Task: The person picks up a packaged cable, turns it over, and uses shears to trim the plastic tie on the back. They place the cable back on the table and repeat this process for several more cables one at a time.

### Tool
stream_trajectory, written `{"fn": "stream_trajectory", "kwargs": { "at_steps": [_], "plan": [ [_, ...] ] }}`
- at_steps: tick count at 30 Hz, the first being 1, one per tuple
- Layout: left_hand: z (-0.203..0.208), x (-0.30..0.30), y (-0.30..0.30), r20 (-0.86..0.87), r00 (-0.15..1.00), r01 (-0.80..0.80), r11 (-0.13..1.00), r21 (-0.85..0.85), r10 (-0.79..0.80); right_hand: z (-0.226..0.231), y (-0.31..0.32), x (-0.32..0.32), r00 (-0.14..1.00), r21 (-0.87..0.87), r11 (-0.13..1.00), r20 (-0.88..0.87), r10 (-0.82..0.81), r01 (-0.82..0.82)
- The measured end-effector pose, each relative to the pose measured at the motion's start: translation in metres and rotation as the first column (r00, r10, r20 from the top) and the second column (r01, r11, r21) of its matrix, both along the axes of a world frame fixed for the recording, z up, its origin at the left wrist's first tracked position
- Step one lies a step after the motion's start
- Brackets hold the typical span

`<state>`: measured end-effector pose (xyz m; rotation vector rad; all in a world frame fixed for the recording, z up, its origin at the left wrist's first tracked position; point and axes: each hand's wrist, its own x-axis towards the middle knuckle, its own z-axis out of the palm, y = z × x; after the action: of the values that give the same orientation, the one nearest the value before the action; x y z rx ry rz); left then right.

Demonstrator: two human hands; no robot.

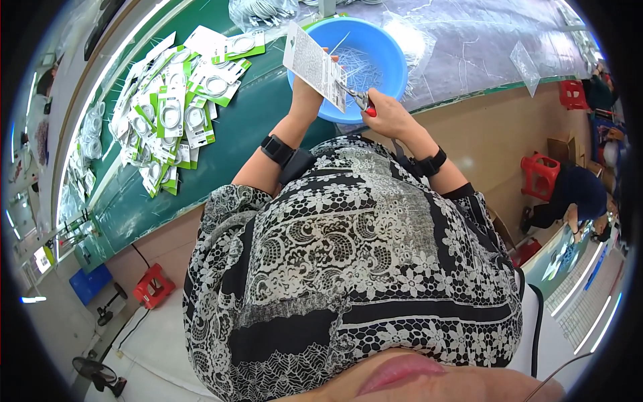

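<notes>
My left hand (307,98) is closed on a white packaging card (313,65), holding it tilted with its printed back toward me. Most of its fingers are hidden behind the card. My right hand (390,116) grips a pair of cutting pliers (362,100) with red on the handle. Their jaws reach the card's lower right edge; whether they bite on anything is too small to tell. Below and beyond both hands stands a round blue basin (400,63), holding many thin white plastic strips (358,65). One strip sticks up near the card's top.
A heap of carded white cables (171,115) with green edges lies on the green table (264,100) to the left. Bagged cables (262,12) sit beyond the basin, and clear plastic bags (526,67) lie to the right. Red stools (540,175) and another person (579,193) are at far right.
</notes>
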<state>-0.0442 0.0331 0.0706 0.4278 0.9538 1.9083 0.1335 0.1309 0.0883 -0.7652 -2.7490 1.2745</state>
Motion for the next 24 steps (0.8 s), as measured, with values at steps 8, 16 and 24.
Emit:
{"fn": "stream_trajectory", "kwargs": {
  "at_steps": [8,16,24],
  "plan": [
    [-0.019,0.000,-0.004,-0.296,0.953,0.031,0.995,-0.098,-0.059,-0.013,0.003,-0.002,0.999,-0.054,0.998,0.034,-0.037,0.038],
    [-0.023,0.001,-0.005,-0.306,0.951,0.045,0.999,-0.017,-0.048,-0.001,0.003,-0.022,0.994,-0.071,0.993,-0.031,-0.101,0.099],
    [-0.023,0.000,-0.008,-0.222,0.975,0.028,0.999,-0.021,-0.032,-0.002,0.001,-0.023,0.994,-0.029,0.995,-0.044,-0.100,0.099]
  ]
}}
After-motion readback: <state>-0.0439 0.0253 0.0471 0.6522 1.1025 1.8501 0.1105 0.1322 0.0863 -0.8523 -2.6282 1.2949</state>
